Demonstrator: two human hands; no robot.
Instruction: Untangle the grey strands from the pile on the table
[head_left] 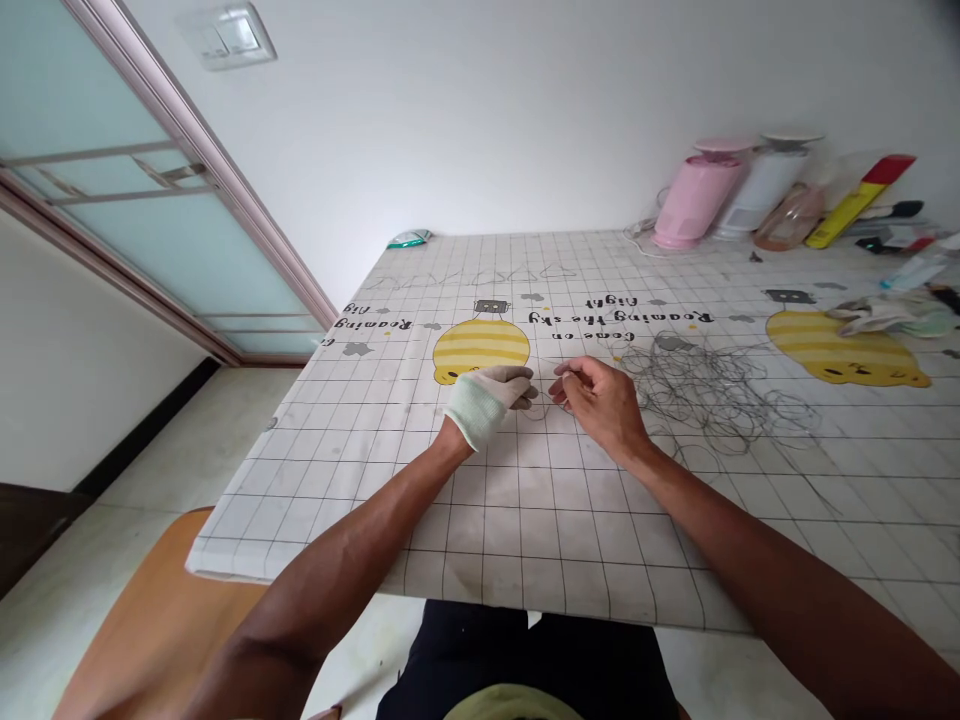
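My left hand (501, 390) wears a whitish knit glove with a pale green cuff. Its fingers are pressed together in a pinch over the table. Bare and curled, my right hand (598, 395) faces it a short gap away, thumb against fingers. A very thin, faint wire (537, 411) loops between the two hands and seems pinched in both; its ends are hidden by the fingers. Just right of my right hand lies a loose tangle of thin grey wire (720, 395). Toward the back of the table, a row of bent wire shapes (480, 277) lies flat.
A checked cloth with printed bears covers the table (525, 510). At the back right stand a pink device (694, 200), a white device (761, 190), a bottle (787, 218) and a yellow-red box (859, 205). Another glove (896, 315) lies right. A stool (165, 620) stands at left.
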